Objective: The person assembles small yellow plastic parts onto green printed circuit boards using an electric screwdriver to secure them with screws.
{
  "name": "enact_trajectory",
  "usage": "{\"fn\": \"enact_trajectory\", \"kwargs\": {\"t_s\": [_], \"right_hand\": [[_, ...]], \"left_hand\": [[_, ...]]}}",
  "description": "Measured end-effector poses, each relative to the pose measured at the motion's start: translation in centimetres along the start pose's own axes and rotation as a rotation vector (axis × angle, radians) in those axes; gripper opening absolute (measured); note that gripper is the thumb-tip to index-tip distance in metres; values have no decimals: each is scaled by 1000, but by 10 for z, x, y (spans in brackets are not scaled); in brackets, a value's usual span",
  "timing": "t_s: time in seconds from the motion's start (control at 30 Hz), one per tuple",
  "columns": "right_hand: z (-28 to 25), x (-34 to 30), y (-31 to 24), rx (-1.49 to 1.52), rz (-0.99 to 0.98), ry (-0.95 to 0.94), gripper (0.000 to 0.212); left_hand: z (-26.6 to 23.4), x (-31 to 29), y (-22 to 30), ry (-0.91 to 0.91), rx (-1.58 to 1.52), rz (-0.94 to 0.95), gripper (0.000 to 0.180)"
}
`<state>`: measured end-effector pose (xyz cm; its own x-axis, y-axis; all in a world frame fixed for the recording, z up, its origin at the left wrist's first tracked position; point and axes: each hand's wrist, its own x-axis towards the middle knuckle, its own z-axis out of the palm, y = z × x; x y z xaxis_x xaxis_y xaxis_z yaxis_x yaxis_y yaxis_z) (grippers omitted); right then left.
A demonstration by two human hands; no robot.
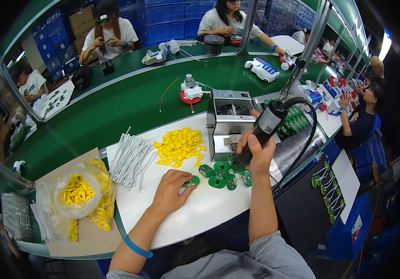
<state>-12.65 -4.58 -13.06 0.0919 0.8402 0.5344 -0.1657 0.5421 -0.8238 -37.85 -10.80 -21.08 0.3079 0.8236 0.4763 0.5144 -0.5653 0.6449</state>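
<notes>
My left hand point(171, 191) pinches a small green circuit board point(192, 182) between thumb and fingers, low over the white work surface point(181, 218). My right hand point(259, 151) wraps round a black electric screwdriver point(270, 122), held tilted, its cord running up and to the right; its tip is hidden. Several loose green circuit boards point(217, 182) lie between my hands. Just beyond my right hand stands a metal box point(231, 124) with an open top. A pile of small yellow round pieces point(178, 145) lies beyond my left hand, beside a bundle of white cables point(129, 160).
A plastic bag of yellow pieces point(76, 190) rests on cardboard at left. Behind runs a green conveyor belt point(130, 104) carrying a white-and-red assembly point(191, 90) and a white-and-blue toy-like vehicle point(262, 69). More boards point(295, 122) lie right of the metal box. Co-workers sit across and to the right.
</notes>
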Motion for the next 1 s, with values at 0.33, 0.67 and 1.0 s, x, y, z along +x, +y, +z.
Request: {"fn": "enact_trajectory", "kwargs": {"t_s": [0.33, 0.67, 1.0], "right_hand": [[17, 32, -1, -171, -103, 131, 20], [23, 37, -2, -137, -9, 153, 34], [32, 18, 10, -123, -270, 288, 16]], "left_hand": [[13, 13, -2, -29, -16, -40, 22], [13, 13, -6, -4, 10, -23, 17], [6, 8, -14, -7, 9, -14, 17]]}}
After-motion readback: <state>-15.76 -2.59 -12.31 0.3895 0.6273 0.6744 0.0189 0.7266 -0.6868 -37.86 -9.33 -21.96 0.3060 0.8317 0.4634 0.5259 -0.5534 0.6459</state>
